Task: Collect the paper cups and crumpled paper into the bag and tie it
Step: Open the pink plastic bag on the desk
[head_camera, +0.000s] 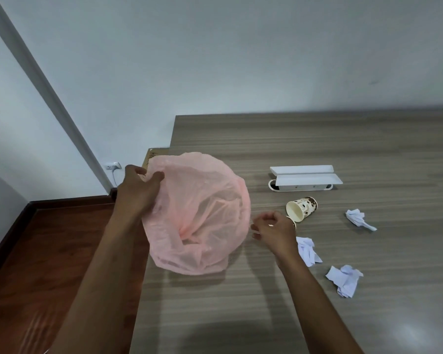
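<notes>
A thin pink plastic bag point(202, 215) billows above the left part of the wooden table point(317, 149). My left hand point(138, 190) grips its rim at the upper left. My right hand point(274, 229) hovers just right of the bag, fingers curled, apart from the plastic and holding nothing I can see. A patterned paper cup point(302, 208) lies on its side right behind that hand. A second cup's rim peeks out under my hand. Three crumpled white papers lie on the table: one point(308, 251) by my right wrist, one point(344, 281) nearer me, one point(358, 218) farther right.
A white plastic cable box with raised lids point(304, 178) sits behind the cup. The table's left edge drops to a dark wooden floor point(49, 251). A wall socket with a plug point(112, 166) is by the corner. The wall stands behind the table.
</notes>
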Demonstrator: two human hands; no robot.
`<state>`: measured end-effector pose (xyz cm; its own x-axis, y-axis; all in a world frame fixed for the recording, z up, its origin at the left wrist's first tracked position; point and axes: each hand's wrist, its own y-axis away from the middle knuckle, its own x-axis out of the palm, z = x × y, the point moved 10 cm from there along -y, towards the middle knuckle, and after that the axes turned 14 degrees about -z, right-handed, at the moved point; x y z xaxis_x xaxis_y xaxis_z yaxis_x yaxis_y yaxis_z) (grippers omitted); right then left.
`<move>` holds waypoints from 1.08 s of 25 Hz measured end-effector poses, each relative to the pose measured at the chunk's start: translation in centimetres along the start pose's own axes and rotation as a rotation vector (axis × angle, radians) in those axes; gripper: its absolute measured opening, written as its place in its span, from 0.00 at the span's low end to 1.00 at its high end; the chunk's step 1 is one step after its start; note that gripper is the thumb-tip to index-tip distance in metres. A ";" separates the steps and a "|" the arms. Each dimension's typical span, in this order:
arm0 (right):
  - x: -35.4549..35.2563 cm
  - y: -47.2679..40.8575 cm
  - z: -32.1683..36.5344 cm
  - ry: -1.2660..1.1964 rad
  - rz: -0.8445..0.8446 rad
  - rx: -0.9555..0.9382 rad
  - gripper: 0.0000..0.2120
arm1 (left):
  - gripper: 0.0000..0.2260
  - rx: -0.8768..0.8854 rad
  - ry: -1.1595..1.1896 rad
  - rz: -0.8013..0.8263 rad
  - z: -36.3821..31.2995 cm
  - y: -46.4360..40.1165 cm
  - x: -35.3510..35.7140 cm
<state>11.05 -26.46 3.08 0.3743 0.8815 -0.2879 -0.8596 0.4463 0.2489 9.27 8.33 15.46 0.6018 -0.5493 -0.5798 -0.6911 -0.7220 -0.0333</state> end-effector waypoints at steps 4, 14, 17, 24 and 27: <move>5.3 1.4 -0.8 0.211 0.144 0.020 0.34 | 0.10 0.041 0.104 0.103 -0.3 0.4 0.4; 4.4 -1.4 -0.4 -0.293 0.044 0.313 0.13 | 0.17 0.282 -0.172 -0.146 1.6 -0.9 -1.6; 3.9 -1.6 1.2 -0.273 0.027 0.242 0.12 | 0.14 0.377 -0.238 -0.053 1.3 0.2 0.6; 2.0 -1.9 4.6 -0.336 0.070 0.010 0.06 | 0.12 -0.430 0.549 0.367 5.4 1.8 4.6; 3.0 -1.3 4.5 -0.679 0.370 0.222 0.04 | 0.19 -0.569 0.778 0.551 5.9 1.8 5.8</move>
<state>14.87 -23.68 6.00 0.2701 0.8477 0.4566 -0.9069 0.0646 0.4164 9.15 6.36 7.25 0.4937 -0.8248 0.2756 -0.7769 -0.2761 0.5658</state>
